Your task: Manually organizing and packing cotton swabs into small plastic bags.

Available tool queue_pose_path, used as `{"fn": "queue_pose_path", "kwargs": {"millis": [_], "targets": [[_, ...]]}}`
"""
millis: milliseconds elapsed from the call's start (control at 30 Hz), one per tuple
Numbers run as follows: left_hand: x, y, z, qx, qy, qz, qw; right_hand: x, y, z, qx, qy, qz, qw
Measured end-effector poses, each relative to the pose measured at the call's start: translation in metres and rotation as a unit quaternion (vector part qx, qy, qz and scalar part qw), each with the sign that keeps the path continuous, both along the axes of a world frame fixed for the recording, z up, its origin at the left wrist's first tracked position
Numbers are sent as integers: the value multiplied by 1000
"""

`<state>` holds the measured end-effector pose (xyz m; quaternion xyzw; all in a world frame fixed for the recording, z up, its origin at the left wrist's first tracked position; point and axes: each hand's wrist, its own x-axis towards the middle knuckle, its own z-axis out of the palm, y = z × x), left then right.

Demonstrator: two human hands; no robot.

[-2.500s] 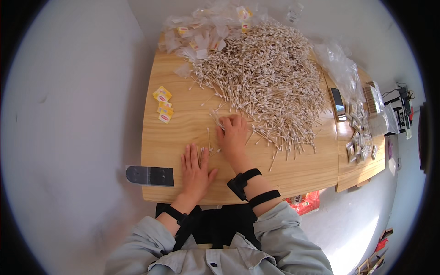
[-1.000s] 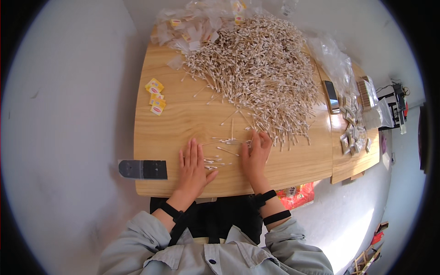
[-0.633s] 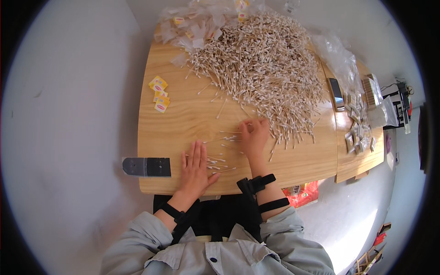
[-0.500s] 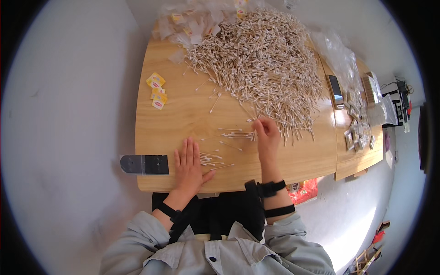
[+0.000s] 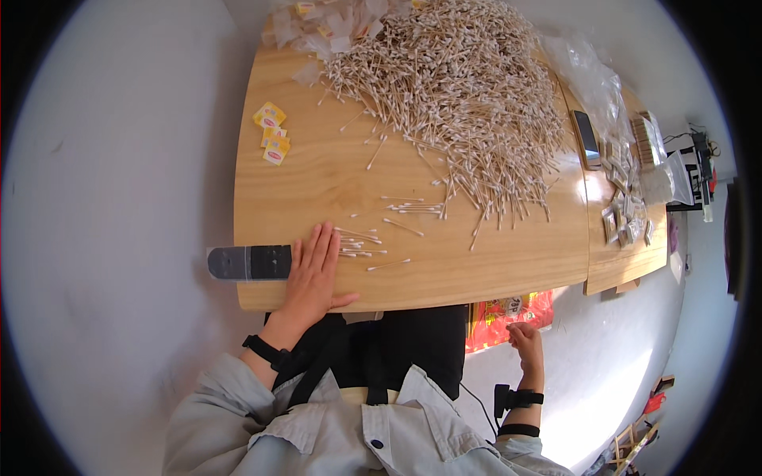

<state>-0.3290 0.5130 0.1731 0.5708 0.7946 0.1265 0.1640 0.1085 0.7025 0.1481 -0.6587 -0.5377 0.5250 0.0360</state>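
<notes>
My left hand (image 5: 312, 270) lies flat on the wooden table with its fingers stretched out. A small bunch of cotton swabs (image 5: 361, 243) sits against the right side of its fingers, some ends hidden beneath them. Off the table's front edge, over the floor, my right hand (image 5: 525, 341) is closed in a pinch; what it holds, if anything, is too small to make out. Another few cotton swabs (image 5: 417, 208) lie between the left hand and a huge heap of cotton swabs (image 5: 468, 103) at the far side.
A black strip (image 5: 270, 262) juts over the table's left edge. Yellow packets (image 5: 271, 131) lie farther back. To the right are a phone (image 5: 586, 139), clear plastic bags (image 5: 591, 79) and small packed boxes (image 5: 627, 218). A red bag (image 5: 484, 325) is below the front edge.
My right hand has left the loose swabs on the table and moved right and toward me, past the front edge. My left hand has slid slightly left, still flat.
</notes>
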Motion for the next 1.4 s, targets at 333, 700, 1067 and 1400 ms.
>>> {"fn": "queue_pose_path", "kwargs": {"millis": [333,700,1067,1400], "targets": [[2,-3,-2,4,38,47,998,39,11,-47,18,-2,-115,993],[1,3,-9,22,17,52,998,13,-2,-49,329,9,-126,936],[-10,44,-1,34,4,40,999,-239,-34,28,379,135,244,882],[-16,27,-1,39,-2,35,999,-315,-36,15,347,138,261,890]]}}
